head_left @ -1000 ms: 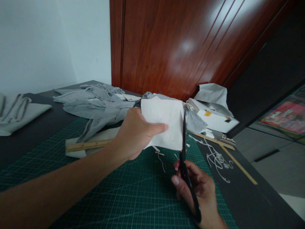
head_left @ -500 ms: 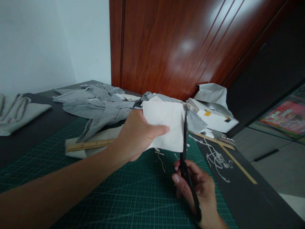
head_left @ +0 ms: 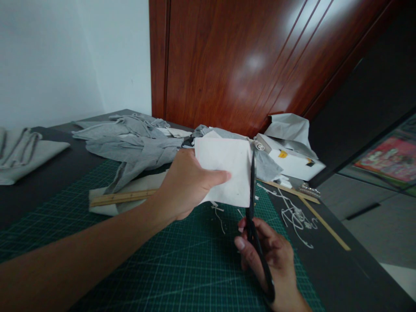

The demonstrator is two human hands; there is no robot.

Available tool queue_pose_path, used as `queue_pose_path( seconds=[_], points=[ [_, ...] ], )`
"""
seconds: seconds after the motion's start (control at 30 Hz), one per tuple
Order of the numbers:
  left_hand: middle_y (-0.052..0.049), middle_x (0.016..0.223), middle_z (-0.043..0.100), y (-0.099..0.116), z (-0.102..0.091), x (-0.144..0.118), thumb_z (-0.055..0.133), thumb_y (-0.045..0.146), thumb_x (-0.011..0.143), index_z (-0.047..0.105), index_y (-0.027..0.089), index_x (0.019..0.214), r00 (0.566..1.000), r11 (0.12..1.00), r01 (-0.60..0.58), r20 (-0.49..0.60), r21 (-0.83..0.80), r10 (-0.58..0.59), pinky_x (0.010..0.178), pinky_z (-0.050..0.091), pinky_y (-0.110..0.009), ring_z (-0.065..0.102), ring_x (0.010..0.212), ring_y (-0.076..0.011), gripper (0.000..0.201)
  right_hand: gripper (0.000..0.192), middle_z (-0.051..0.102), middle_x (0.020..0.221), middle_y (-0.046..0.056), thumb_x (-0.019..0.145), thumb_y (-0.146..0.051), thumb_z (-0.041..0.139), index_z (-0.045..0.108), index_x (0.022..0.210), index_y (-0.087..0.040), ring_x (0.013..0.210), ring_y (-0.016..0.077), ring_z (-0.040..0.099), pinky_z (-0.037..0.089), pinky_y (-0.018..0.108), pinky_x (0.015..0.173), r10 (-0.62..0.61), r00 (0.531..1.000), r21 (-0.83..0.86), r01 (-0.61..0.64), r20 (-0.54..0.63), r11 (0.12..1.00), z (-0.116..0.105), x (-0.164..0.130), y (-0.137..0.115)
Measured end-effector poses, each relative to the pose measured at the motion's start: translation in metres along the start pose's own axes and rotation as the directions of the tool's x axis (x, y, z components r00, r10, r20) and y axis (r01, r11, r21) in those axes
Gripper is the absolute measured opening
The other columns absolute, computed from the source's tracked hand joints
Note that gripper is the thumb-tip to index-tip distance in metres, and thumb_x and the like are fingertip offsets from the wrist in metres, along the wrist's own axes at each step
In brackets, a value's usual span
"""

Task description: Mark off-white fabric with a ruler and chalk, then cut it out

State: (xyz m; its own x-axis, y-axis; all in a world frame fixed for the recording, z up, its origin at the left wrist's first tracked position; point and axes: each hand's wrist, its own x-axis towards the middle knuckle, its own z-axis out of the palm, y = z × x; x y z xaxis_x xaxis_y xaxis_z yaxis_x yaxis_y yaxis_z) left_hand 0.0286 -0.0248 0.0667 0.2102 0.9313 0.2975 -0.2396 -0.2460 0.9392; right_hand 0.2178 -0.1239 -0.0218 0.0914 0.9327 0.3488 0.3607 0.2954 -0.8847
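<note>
**Head view: white piece held up against black scissors over the green mat**

Head view, from the left edge: folded grey cloth point(head_left: 22, 151) lies on the dark table point(head_left: 341, 277), and a heap of grey fabric point(head_left: 130, 143) spreads further in, toward the back. A wooden ruler point(head_left: 121, 197) rests on a pale strip of cloth at the far edge of the green cutting mat point(head_left: 162, 268).

Above the mat, the left hand point(head_left: 185, 184) is clenched on a white square piece point(head_left: 227, 171), thumb across its front, holding it upright in the air. Just to the right, the blade of the black scissors point(head_left: 252, 216) stands nearly vertical, touching the piece's right edge. Whether the blades are parted cannot be told. The right hand point(head_left: 273, 260) grips the scissor handles low down, fingers curled through and around them.

Thin white trimmings point(head_left: 297, 219) lie on the table right of the mat, beside a long wooden stick point(head_left: 321, 221). Behind them sits a white box point(head_left: 292, 164) with crumpled paper. A reddish wooden door point(head_left: 247, 65) fills the background.
</note>
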Motion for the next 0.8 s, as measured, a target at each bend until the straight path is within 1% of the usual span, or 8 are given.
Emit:
queue_pose_path(
  seconds=[0.1,0.27,0.47,0.7,0.8],
  points=[
    [-0.008,0.102,0.083,0.001,0.001,0.000,0.084,0.016,0.067,0.081,0.017,0.105,1.000,1.000,-0.006,-0.006,-0.002,0.006,0.082,0.064,-0.040,0.078,0.096,-0.0320,0.039,0.022,0.062,0.062,-0.005,0.088,-0.039,0.082,0.072,0.100,-0.024,0.044,0.0117,0.056,0.050,0.021,0.039,-0.013,1.000,-0.013,0.013,0.002,1.000,0.000,-0.001,0.005],
    [-0.009,0.104,0.083,-0.001,0.000,0.000,0.085,0.018,0.068,0.080,0.016,0.111,1.000,1.000,-0.016,-0.002,0.001,0.016,0.081,0.064,-0.040,0.078,0.095,-0.0316,0.043,0.020,0.063,0.063,-0.006,0.089,-0.038,0.082,0.072,0.102,-0.026,0.043,0.0099,0.053,0.045,0.020,0.038,-0.044,0.999,-0.013,0.044,-0.022,0.999,-0.001,-0.004,0.013],
    [-0.008,0.105,0.083,-0.003,-0.001,-0.001,0.085,0.016,0.068,0.081,0.017,0.109,1.000,1.000,-0.016,-0.002,0.002,0.016,0.081,0.064,-0.039,0.078,0.094,-0.0304,0.042,0.020,0.062,0.063,-0.005,0.089,-0.038,0.080,0.071,0.100,-0.025,0.044,0.0116,0.055,0.049,0.022,0.038,0.008,1.000,-0.003,-0.008,0.012,1.000,0.000,-0.004,0.003],
    [-0.008,0.106,0.083,-0.003,-0.001,0.000,0.085,0.017,0.069,0.081,0.018,0.110,1.000,1.000,-0.014,-0.002,0.003,0.014,0.084,0.064,-0.041,0.078,0.098,-0.0320,0.041,0.019,0.060,0.062,-0.006,0.088,-0.038,0.081,0.072,0.099,-0.026,0.043,0.0105,0.053,0.044,0.021,0.039,0.026,1.000,0.030,-0.026,0.008,0.999,0.000,-0.002,0.004],
    [-0.007,0.108,0.083,-0.002,-0.001,-0.001,0.084,0.015,0.069,0.081,0.018,0.109,1.000,1.000,-0.017,0.003,-0.011,0.017,0.085,0.064,-0.041,0.079,0.099,-0.0316,0.041,0.022,0.059,0.061,-0.007,0.087,-0.040,0.083,0.072,0.100,-0.026,0.044,0.0099,0.051,0.042,0.020,0.041,0.026,1.000,0.078,-0.026,-0.010,0.997,0.002,-0.004,0.005]
  ],
)
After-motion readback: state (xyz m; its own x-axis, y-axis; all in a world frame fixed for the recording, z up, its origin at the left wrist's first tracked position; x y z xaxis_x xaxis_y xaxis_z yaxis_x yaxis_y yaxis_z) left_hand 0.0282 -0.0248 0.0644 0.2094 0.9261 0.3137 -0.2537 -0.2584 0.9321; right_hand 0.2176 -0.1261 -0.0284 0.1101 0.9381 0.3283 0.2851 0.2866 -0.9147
